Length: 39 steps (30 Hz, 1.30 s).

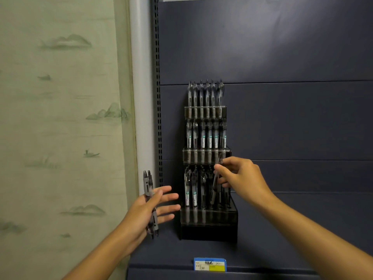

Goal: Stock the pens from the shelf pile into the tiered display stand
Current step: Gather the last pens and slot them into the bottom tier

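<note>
The tall dark three-tiered acrylic display stand (207, 158), centre frame, looks nearly full. The right hand (240, 176) pinches one grey-barrelled pen (216, 178) over the bottom tier; the left hand (149, 209), lower left, fingers outstretched, holds a few spare pens (149, 203) under its thumb.

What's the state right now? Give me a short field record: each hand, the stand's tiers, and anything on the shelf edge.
left hand: holds a small bundle of pens upright against the palm, fingers mostly straight, left of the stand
right hand: pinches one pen, tilted, at the bottom tier's right side
display stand: three tiers, on the shelf
top tier: full row of pens
middle tier: full row
bottom tier: pens at left, right side partly hidden
shelf edge: blue-yellow price tag
</note>
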Tool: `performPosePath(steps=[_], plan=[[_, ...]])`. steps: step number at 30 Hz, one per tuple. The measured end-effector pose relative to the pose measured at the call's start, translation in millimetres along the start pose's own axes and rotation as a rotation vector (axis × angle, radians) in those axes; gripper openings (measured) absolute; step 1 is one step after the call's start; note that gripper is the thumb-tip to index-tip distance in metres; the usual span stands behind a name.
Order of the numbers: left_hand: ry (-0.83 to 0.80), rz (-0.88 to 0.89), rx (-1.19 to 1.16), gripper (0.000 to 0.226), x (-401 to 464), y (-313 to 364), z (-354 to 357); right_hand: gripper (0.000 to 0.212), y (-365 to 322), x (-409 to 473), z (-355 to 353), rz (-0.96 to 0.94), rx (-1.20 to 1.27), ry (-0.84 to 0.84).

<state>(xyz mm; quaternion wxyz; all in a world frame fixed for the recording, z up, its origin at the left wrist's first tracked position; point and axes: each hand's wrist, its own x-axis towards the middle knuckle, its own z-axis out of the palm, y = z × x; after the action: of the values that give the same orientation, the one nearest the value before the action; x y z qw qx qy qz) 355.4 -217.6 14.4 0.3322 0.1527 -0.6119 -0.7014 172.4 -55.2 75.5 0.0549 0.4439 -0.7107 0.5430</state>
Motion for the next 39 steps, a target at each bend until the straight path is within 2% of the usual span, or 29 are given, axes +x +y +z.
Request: performPosePath(steps=[4, 9, 12, 15, 18, 20, 25, 29, 35, 39], plan=[[-0.014, 0.007, 0.015, 0.030, -2, 0, 1, 0.013, 5, -4, 7, -0.015, -0.034, -0.046], [-0.013, 0.040, 0.055, 0.031, -7, -1, 2, 0.019, 16, -8, 12, 0.039, -0.031, -0.095], [-0.016, 0.048, 0.049, 0.031, -7, -1, 1, 0.015, 22, -12, 18, 0.078, -0.041, -0.112], [-0.028, 0.043, 0.039, 0.032, -8, -1, 2, 0.024, 26, -16, 21, 0.105, -0.064, -0.094], [-0.045, 0.042, 0.018, 0.034, -8, -2, 6, 0.033, 24, -18, 14, 0.068, -0.183, -0.052], [-0.060, 0.047, -0.006, 0.038, -9, -1, 8, 0.033, 18, -20, 10, 0.049, -0.166, -0.026], [-0.122, 0.050, -0.039, 0.041, -10, 5, 17, 0.020, -8, -22, 7, -0.093, -0.091, 0.018], [-0.205, 0.030, -0.033, 0.038, -13, 9, 32, 0.007, -29, -25, 16, -0.227, -0.063, -0.126], [-0.311, -0.015, 0.007, 0.036, -15, 8, 46, 0.028, -42, -33, 27, -0.284, -0.102, -0.274], [-0.320, -0.041, 0.018, 0.038, -12, 1, 46, 0.020, -39, -34, 31, -0.270, -0.067, -0.296]])
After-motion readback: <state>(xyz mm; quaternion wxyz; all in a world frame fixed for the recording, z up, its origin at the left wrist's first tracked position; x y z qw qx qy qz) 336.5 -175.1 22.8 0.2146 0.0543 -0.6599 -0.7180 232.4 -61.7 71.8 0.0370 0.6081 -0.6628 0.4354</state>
